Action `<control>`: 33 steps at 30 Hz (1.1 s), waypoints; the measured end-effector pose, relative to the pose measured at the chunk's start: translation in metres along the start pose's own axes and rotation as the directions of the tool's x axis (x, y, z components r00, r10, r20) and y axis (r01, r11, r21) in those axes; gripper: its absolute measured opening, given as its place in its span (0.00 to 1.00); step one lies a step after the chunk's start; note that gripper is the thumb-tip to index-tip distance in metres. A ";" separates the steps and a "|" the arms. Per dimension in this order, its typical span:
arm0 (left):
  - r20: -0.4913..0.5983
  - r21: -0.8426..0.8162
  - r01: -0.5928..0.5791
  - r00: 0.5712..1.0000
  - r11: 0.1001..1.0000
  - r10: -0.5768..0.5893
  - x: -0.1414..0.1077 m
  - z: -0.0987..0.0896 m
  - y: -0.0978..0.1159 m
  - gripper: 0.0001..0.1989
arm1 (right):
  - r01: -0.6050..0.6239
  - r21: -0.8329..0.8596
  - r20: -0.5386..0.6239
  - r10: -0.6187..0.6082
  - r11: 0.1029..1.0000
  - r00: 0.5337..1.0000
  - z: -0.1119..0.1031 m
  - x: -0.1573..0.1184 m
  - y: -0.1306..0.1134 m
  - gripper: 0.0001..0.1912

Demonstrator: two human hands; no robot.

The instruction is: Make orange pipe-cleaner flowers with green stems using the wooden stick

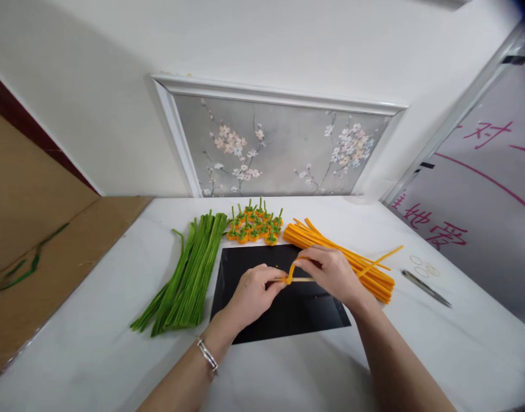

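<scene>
Over the black mat [288, 320], my left hand [254, 292] pinches a thin wooden stick [304, 280] where an orange pipe cleaner [291, 270] wraps around it. My right hand [331, 272] grips the free length of that pipe cleaner, which arches up from the stick. The stick's right end runs under my right hand. Beyond the mat stands a cluster of small orange pieces with green stems [254, 223]. A bundle of orange pipe cleaners [374, 280] lies partly behind my right hand, and a bundle of green pipe cleaners [194, 274] lies to the left.
Tweezers [426, 288] lie on the white table [417, 349] at the right, beside several thin rings [423, 267]. A brown cardboard surface [43, 257] borders the table at the left. The wall with a framed floral panel [283, 149] rises behind; a whiteboard [481, 171] stands at right.
</scene>
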State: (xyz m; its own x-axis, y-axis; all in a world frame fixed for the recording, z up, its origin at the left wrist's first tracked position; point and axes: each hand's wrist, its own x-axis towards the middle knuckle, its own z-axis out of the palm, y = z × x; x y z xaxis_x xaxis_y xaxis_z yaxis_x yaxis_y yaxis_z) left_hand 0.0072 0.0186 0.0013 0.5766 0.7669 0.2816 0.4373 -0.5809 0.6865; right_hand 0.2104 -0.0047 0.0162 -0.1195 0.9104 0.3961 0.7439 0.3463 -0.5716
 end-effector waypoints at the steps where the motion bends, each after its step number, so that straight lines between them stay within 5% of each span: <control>1: 0.006 -0.023 0.014 1.000 1.000 -0.014 0.000 0.000 0.001 0.09 | -0.005 -0.006 -0.005 0.005 1.000 1.000 0.001 0.000 -0.001 0.09; 9: 0.045 -0.247 0.142 0.990 0.959 -0.135 0.000 0.002 0.001 0.10 | 0.017 0.025 -0.001 -0.017 1.000 1.000 0.005 0.000 -0.006 0.10; 16: 0.031 -0.215 0.127 0.992 0.968 -0.123 0.000 0.004 0.000 0.08 | 0.013 0.064 -0.002 -0.013 0.998 1.000 0.003 0.000 -0.005 0.10; 22: 0.160 -0.413 0.194 0.977 0.890 -0.139 0.000 0.004 0.003 0.14 | 0.028 0.068 -0.010 -0.028 0.997 1.000 0.002 0.000 -0.002 0.11; 33: 0.214 -0.373 0.252 0.960 0.893 -0.182 0.002 -0.001 0.005 0.07 | 0.011 0.053 0.008 -0.012 0.999 1.000 0.001 0.000 -0.002 0.10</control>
State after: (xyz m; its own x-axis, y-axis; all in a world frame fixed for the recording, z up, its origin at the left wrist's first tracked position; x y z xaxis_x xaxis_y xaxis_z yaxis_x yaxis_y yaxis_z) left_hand 0.0095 0.0173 0.0056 0.6218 0.7832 0.0020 0.2783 -0.2234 0.9341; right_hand 0.2080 -0.0054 0.0164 -0.1336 0.9082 0.3967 0.7069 0.3679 -0.6041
